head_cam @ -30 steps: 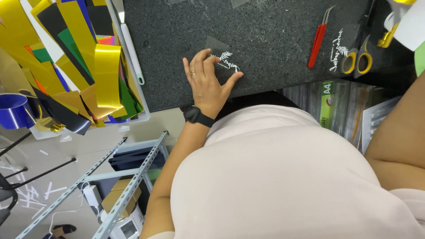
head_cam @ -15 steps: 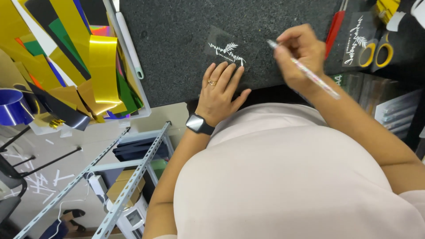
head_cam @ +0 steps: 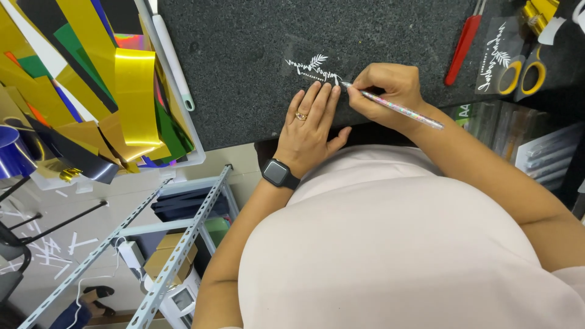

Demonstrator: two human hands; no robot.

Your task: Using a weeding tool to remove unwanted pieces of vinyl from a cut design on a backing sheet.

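My two hands work a small white cut-out design on a dark speckled table.

Nearest me, my left hand, with a ring and a dark wristwatch, lies flat with fingers together, their tips pressing just below the clear film that carries the white leaf-and-script design. My right hand pinches a thin patterned pen-like tool, its tip touching the design's right end. I judge this as picking or tracing along the lettering; the next stroke calls for a steady hold on the film and a light tip. Farther off on the dark table lie a red-handled tool, a second design sheet and yellow-handled scissors; at far left, a tray of gold and coloured foil strips.
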